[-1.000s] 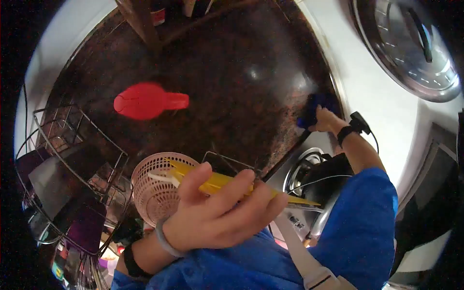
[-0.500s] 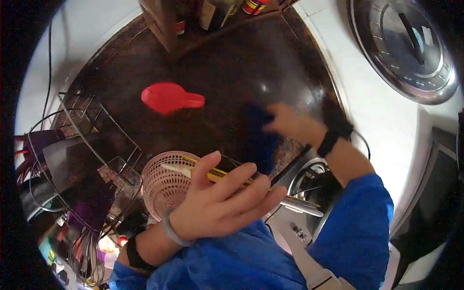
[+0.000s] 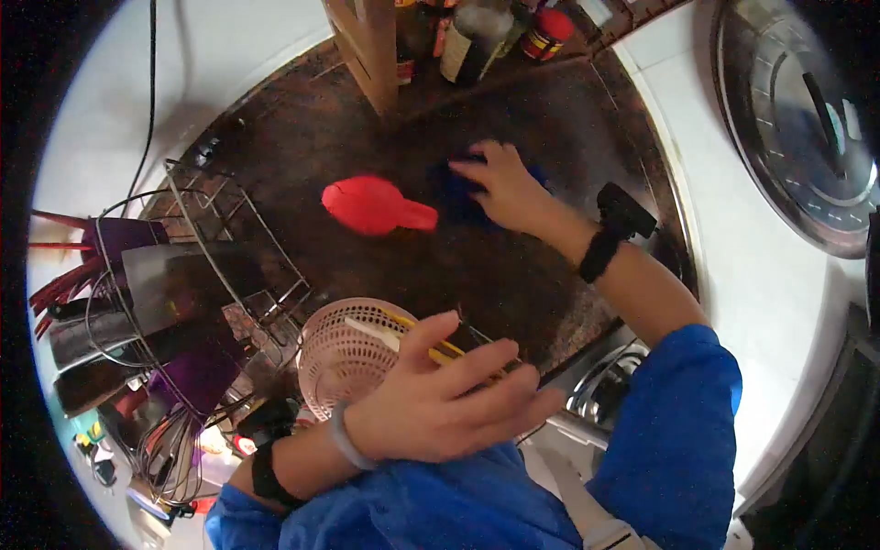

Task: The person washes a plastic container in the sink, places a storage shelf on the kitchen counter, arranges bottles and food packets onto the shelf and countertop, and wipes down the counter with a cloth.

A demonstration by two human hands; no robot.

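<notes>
My right hand (image 3: pixel 504 188) presses a dark blue cloth (image 3: pixel 458 188) against the dark countertop (image 3: pixel 403 270); the cloth is partly hidden under the fingers. Just left of it lies a red, rounded object with a short handle (image 3: pixel 371 205). Nearer my body, my left hand (image 3: pixel 449 399) has its fingers curved around a thin yellow flat item (image 3: pixel 446 349), mostly hidden behind the fingers. A white handle-like piece (image 3: pixel 371 332) sticks out beside it, over a pink perforated basket (image 3: pixel 344 362).
At the left stands a wire rack (image 3: pixel 215 247) with knives and purple holders. Jars (image 3: pixel 548 35) stand on a wooden shelf (image 3: pixel 367 55) at the back. A large metal lid (image 3: pixel 793 128) is at the upper right. Part of a stove (image 3: pixel 610 385) shows below my right forearm.
My right hand has moved left with the blue cloth, from the counter's right edge to near the red object. The view has shifted, showing more jars. My left hand still holds the yellow item.
</notes>
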